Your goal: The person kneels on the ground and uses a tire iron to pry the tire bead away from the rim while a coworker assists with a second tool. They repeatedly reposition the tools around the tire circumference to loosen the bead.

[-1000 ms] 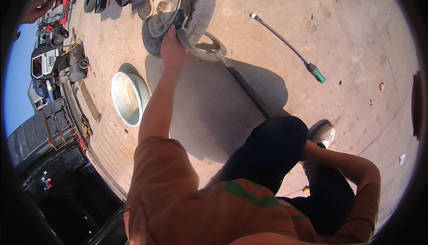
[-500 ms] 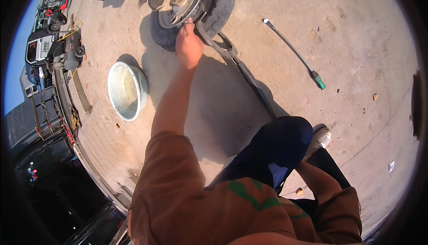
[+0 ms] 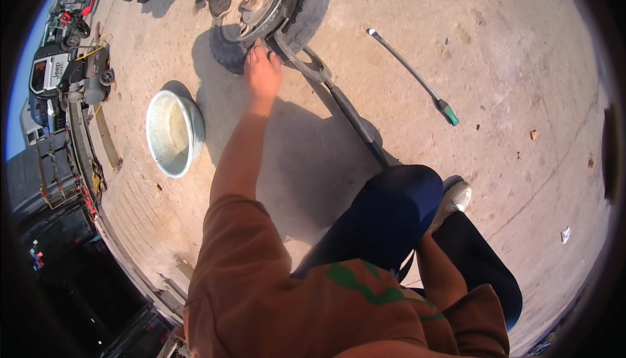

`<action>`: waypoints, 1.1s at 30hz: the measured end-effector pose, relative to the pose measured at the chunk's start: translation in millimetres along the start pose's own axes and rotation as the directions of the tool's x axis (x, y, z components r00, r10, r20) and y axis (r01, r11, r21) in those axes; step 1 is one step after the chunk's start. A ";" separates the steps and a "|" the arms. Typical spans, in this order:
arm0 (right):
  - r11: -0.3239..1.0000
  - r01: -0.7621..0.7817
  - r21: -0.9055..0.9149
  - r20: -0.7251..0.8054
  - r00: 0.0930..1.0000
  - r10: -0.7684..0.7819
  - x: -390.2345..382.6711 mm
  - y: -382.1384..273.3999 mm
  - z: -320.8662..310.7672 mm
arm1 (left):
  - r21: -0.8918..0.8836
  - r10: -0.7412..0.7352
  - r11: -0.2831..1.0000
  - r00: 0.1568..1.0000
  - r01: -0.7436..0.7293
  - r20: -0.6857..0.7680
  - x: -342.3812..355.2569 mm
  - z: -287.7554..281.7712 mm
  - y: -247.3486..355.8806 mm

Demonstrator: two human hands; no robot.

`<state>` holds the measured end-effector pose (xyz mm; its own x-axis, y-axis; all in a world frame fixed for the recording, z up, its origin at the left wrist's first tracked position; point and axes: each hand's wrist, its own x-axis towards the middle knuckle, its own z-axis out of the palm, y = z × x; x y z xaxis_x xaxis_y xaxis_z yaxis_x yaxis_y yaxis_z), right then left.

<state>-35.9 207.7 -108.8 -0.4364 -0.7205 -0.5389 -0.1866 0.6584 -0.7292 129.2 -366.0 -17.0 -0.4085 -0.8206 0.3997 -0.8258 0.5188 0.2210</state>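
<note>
My left hand (image 3: 263, 74) reaches forward to the near side of a wheel lying on the ground, its fingers stretched out and resting on the black tire (image 3: 229, 53). Inside the tire sits a dusty metal rim (image 3: 272, 11). Beside my hand, the forked metal head of a long-handled tool (image 3: 306, 64) meets the tire's edge. Its dark handle (image 3: 352, 113) runs back to my bent knee, which hides the end. Only my right forearm (image 3: 438, 276) shows; the hand is hidden behind my leg.
A pale round basin (image 3: 175, 133) stands left of my arm. On the right lies a metal bar with a green handle (image 3: 417, 77). Another person's boot (image 3: 222, 0) is at the wheel's left edge. Parked vehicles (image 3: 52, 74) and machinery (image 3: 94, 87) line the far left.
My left hand's fingertips have come back from the rim's edge onto the tire, and the fingers look more spread. The whole view has shifted slightly; the tool still meets the tire.
</note>
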 end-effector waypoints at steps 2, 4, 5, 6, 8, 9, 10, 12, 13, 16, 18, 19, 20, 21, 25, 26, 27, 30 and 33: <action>1.000 -0.016 0.013 -0.002 1.000 0.016 -1.6 2.3 -0.2 | -0.008 0.022 1.000 1.000 -0.023 -0.011 1.1 -1.2 0.1; 0.998 -0.044 0.040 -0.011 0.999 0.045 -3.2 4.0 1.1 | 0.001 0.080 0.997 0.995 -0.080 -0.068 6.0 -1.2 -1.2; 0.998 -0.053 0.042 -0.010 0.998 0.054 -3.4 5.0 1.2 | -0.013 0.082 0.996 0.993 -0.083 -0.087 10.3 0.9 -1.6; 0.997 -0.058 0.046 -0.009 0.998 0.058 -4.1 6.0 0.8 | -0.032 0.017 0.999 0.996 -0.020 -0.084 14.2 4.2 -1.5; 0.995 -0.083 0.063 -0.007 0.996 0.083 -6.1 7.0 2.2 | -0.064 -0.118 0.991 0.991 0.114 -0.068 22.1 12.1 -3.2; 0.994 -0.090 0.066 -0.004 0.996 0.091 -6.0 7.5 2.8 | -0.109 -0.186 0.979 0.978 0.175 -0.096 26.2 19.1 -3.1; 0.993 -0.094 0.068 0.000 0.996 0.094 -5.9 8.4 2.5 | -0.117 -0.201 0.976 0.970 0.185 -0.136 28.9 24.7 -4.5; 0.990 -0.117 0.074 0.006 0.993 0.117 -5.5 9.1 4.0 | -0.136 -0.224 0.971 0.952 0.198 -0.211 29.1 36.2 -6.8; 0.988 -0.133 0.081 0.011 0.991 0.132 -6.0 8.9 5.2 | -0.147 -0.256 0.963 0.941 0.228 -0.219 26.7 39.8 -8.1; 0.981 -0.164 0.103 0.021 0.987 0.162 -3.9 8.0 7.3 | -0.148 -0.292 0.954 0.928 0.263 -0.231 22.7 43.9 -11.7; 0.975 -0.186 0.120 0.024 0.982 0.185 -3.6 7.8 8.4 | -0.114 -0.319 0.947 0.927 0.302 -0.197 21.7 43.8 -11.9; 0.974 -0.192 0.123 0.028 0.981 0.190 -4.0 8.3 8.1 | -0.105 -0.320 0.947 0.925 0.305 -0.203 22.2 43.7 -11.8; 0.971 -0.201 0.131 0.029 0.980 0.199 -4.4 9.1 8.7 | -0.094 -0.324 0.946 0.923 0.311 -0.210 22.0 42.9 -11.5; 0.970 -0.204 0.134 0.034 0.979 0.201 -4.5 10.3 9.0 | -0.072 -0.310 0.951 0.925 0.301 -0.221 21.9 42.8 -11.3; 0.964 -0.217 0.153 0.050 0.976 0.212 -6.0 16.7 8.5 | -0.139 -0.307 0.950 0.920 0.280 -0.245 20.2 44.3 -14.8; 0.962 -0.223 0.156 0.052 0.975 0.217 -6.0 17.9 8.2 | -0.163 -0.325 0.942 0.916 0.293 -0.236 19.4 45.4 -16.1; 0.962 -0.223 0.157 0.056 0.975 0.217 -5.4 19.3 7.2 | -0.183 -0.344 0.934 0.909 0.306 -0.235 18.1 46.5 -17.2; 0.961 -0.224 0.164 0.062 0.974 0.216 -2.9 19.3 7.5 | -0.117 -0.321 0.947 0.914 0.300 -0.250 19.1 47.9 -18.4; 0.958 -0.225 0.175 0.063 0.974 0.217 -1.0 18.3 7.5 | -0.113 -0.330 0.943 0.921 0.313 -0.205 22.7 45.3 -15.3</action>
<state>-32.3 218.8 -124.7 -0.4100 -0.5725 -0.7100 0.0734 0.7552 -0.6514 115.0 -403.5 -51.6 -0.0242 -0.8783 0.4774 -0.8625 0.2598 0.4343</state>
